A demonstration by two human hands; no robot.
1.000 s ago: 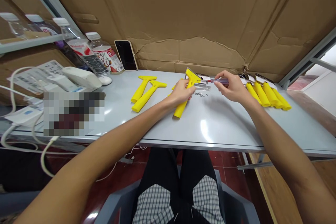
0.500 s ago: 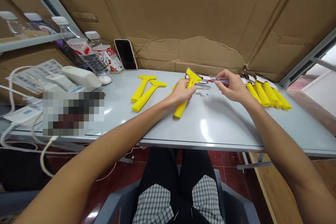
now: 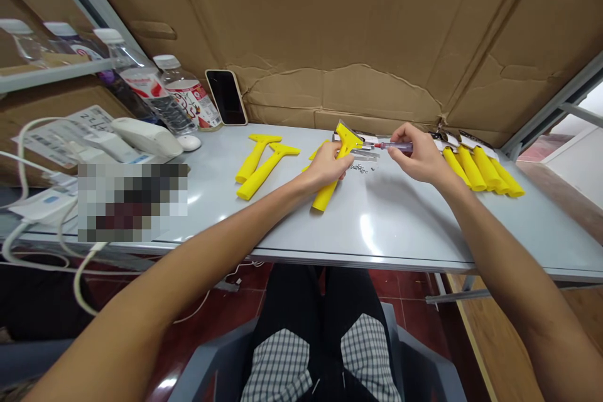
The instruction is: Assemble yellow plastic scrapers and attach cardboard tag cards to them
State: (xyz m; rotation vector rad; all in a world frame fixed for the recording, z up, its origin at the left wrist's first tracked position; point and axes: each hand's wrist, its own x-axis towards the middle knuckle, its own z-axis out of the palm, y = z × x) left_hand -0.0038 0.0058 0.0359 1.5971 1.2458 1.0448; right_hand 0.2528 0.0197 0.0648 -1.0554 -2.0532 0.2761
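My left hand (image 3: 328, 166) is closed round the handle of a yellow scraper (image 3: 325, 196), whose wide head points away from me. In my right hand (image 3: 417, 154) is a screwdriver (image 3: 398, 147) with a see-through purplish handle, gripped by the fingers. Its tip points left and reaches the side of the scraper's head; whether it sits in a screw is too small to tell. Just below lie several small screws (image 3: 360, 169) and flat metal blades (image 3: 365, 156). Another yellow scraper (image 3: 319, 149) is partly hidden behind my left hand.
Two yellow scrapers (image 3: 259, 173) lie left of my hands. Several yellow scrapers with dark heads (image 3: 485, 169) lie in a row at the right. A phone (image 3: 227, 98) leans against the cardboard (image 3: 330, 31). Bottles (image 3: 188, 94), a white mouse (image 3: 189, 142) and cables crowd the left side.
The screwdriver's tip has moved slightly left, closer against the scraper's head. My left hand keeps its hold on the scraper, almost unmoved.
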